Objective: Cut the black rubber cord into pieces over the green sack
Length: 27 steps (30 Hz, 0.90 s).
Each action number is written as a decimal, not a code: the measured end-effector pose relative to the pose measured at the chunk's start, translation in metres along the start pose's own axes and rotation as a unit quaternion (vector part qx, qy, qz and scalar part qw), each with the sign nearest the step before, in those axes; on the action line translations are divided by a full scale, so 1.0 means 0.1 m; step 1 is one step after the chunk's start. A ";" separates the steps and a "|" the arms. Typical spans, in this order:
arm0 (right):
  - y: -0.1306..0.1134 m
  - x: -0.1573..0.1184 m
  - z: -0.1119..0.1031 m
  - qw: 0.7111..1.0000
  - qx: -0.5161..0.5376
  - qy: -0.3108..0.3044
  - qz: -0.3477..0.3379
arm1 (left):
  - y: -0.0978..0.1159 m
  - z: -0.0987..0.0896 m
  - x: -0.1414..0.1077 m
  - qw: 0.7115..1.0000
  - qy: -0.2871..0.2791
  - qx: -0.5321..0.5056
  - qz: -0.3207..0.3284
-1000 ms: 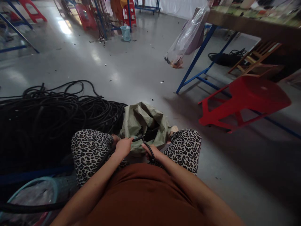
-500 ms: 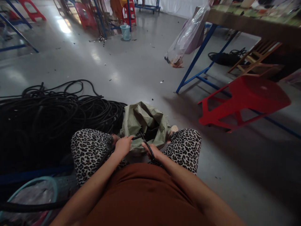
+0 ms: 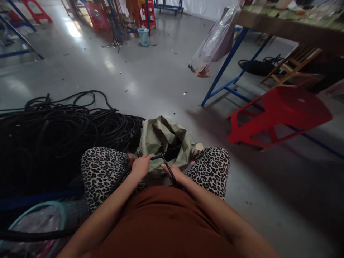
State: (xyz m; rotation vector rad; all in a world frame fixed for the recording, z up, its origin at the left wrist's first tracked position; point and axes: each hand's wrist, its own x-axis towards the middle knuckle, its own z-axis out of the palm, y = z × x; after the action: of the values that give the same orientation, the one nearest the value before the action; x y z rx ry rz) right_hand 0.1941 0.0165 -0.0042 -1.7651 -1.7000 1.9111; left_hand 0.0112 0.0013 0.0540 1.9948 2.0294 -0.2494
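My left hand [image 3: 141,166] is closed around a black rubber cord [image 3: 156,157], whose short end sticks out to the right. In my right hand [image 3: 174,172] is a pair of scissors [image 3: 167,167] with black handles, its blades at the cord's end. Both hands are over the near rim of an open greenish woven sack [image 3: 152,136] between my knees. Dark pieces lie inside the sack, too dim to make out singly. The cord runs back under my left forearm.
A large heap of black cord [image 3: 88,122] lies on the floor at the left. Near me at lower left stands a light-blue basket [image 3: 63,216] holding plastic. To the right are a tilted red stool [image 3: 271,114] and a blue-legged table [image 3: 225,71] with a plastic bag hanging from it.
The scissors' handles have come closer together in my right hand, and the blades look closed now. My left hand and the sack have hardly moved.
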 end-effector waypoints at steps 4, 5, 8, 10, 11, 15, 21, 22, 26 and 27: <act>0.01 0.00 0.01 0.999 -0.038 0.014 0.005 | 0.00 -0.01 0.00 1.000 -0.010 -0.003 -0.005; 0.01 0.00 0.01 0.999 -0.045 0.016 0.006 | 0.00 -0.01 0.00 1.000 -0.014 -0.004 -0.007; 0.00 -0.01 0.01 0.998 -0.053 0.020 0.006 | 0.01 -0.03 0.00 1.000 -0.024 -0.007 -0.012; 0.00 -0.01 0.01 0.998 -0.054 0.023 0.004 | 0.01 -0.05 0.00 1.000 -0.021 -0.005 -0.012; 0.00 -0.01 0.00 0.998 -0.054 0.025 0.004 | 0.00 -0.05 0.00 1.000 -0.015 -0.002 -0.012; 0.01 0.00 -0.03 0.998 -0.058 0.025 0.016 | -0.01 -0.07 -0.01 1.000 0.001 0.017 -0.025; 0.04 0.02 -0.03 0.997 -0.065 0.019 0.028 | -0.02 -0.11 -0.04 0.999 -0.022 0.015 -0.034; 0.04 0.03 -0.03 0.997 -0.071 0.018 0.030 | -0.02 -0.12 -0.04 0.999 -0.025 0.014 -0.033; 0.03 0.02 -0.03 0.995 -0.097 0.015 0.033 | -0.01 -0.12 -0.04 0.999 -0.035 0.016 -0.034; 0.02 0.02 -0.04 0.994 -0.102 0.017 0.031 | -0.01 -0.12 -0.04 0.999 -0.035 0.017 -0.033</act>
State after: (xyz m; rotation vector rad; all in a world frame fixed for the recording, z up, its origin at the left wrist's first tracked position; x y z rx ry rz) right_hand 0.1974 0.0193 -0.0062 -1.9290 -1.9122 1.7747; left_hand 0.0090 0.0010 0.0661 1.9120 2.0624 -0.3658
